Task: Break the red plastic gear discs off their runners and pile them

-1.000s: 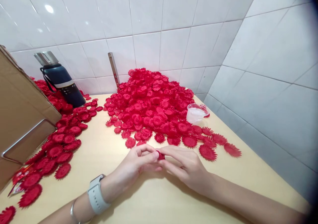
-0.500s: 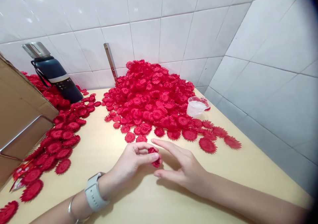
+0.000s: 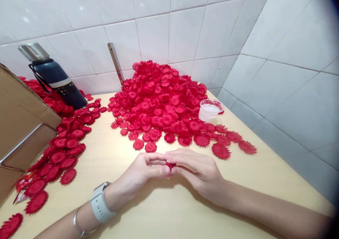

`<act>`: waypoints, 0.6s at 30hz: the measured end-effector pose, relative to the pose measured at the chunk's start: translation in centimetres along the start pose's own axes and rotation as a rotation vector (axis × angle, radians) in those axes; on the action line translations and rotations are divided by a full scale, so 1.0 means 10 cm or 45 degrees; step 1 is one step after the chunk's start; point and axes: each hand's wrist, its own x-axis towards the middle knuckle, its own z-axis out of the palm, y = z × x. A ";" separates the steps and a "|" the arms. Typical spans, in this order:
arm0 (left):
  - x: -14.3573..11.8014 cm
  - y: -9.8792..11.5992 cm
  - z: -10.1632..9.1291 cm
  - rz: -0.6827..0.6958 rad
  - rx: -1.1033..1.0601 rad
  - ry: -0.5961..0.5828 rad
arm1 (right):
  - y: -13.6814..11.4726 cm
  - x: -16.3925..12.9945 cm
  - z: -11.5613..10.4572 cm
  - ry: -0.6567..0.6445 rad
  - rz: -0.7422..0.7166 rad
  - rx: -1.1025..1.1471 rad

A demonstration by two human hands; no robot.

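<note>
Half a second earlier my right hand (image 3: 201, 170) had been spread open beside the small red flower piece (image 3: 170, 165); now it had come back in, and both sets of fingers met on the piece again. My left hand (image 3: 144, 170) pinched it from the left between thumb and forefinger, fingers narrow, while the right-hand fingers (image 3: 177, 155) curled over it from the other side, also narrow and closed on it. Only a sliver of red showed between the fingertips. I held the piece just above the worktop (image 3: 164, 210), near the middle of its front half, a little in front of the nearest loose flowers. A white watch (image 3: 100, 202) and a thin bracelet (image 3: 77, 225) sat on my left wrist. Behind my hands a big heap of red flowers (image 3: 161, 101) ran back to the tiled wall (image 3: 185, 27) at the rear edge, thinning into single flowers towards the right edge. A clear plastic cup (image 3: 209, 110) stood at the heap's right side. A second scatter of red flowers (image 3: 60, 150) lay along the left edge, beside a cardboard box (image 3: 18, 119). A dark flask (image 3: 57, 82) with a metal cap stood at the back left corner, and a metal strip (image 3: 116, 64) leaned against the wall.
</note>
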 end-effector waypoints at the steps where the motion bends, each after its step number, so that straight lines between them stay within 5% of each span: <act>1: 0.00 0.00 0.00 -0.006 0.000 0.005 | -0.01 0.00 0.00 -0.001 0.016 0.004; 7: 0.00 0.00 0.02 0.012 -0.047 0.062 | 0.00 0.02 0.02 -0.091 0.178 -0.128; 13: -0.05 0.02 0.06 0.038 0.123 -0.006 | 0.02 0.01 0.06 -0.219 -0.009 -0.060; 18: -0.04 0.03 0.05 0.082 0.124 0.068 | -0.01 0.03 0.04 -0.115 -0.045 -0.049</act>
